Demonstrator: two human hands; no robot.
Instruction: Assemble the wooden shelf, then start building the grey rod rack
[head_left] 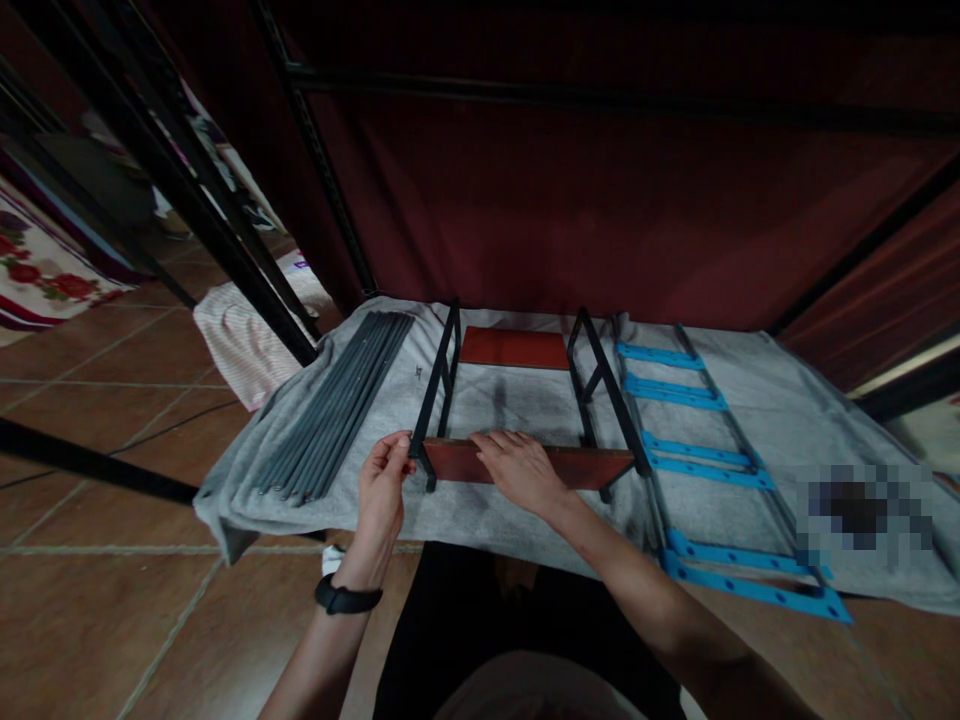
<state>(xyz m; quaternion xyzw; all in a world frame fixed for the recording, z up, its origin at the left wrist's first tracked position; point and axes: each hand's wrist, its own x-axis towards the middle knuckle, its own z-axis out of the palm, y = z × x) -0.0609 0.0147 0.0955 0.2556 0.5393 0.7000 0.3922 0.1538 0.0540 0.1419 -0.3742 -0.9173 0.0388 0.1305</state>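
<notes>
Shelf frame (517, 400) lies at 12 o'clock on grey cloth (480, 510) | left hand (381, 490) pinches its black side bracket (439, 385) | right hand (519, 470) rests flat, fingers spread, on near red board (592, 466) | grey rods (334, 405) at 10 o'clock | blue-runged ladder frame (697, 455) at 2 o'clock.

One view only — a head-worn camera looking forward and down from above the person's own forearms. It sits close over the near edge of the grey cloth spread on the floor (517, 400), facing the dark red fabric wall (600, 200) behind.
</notes>
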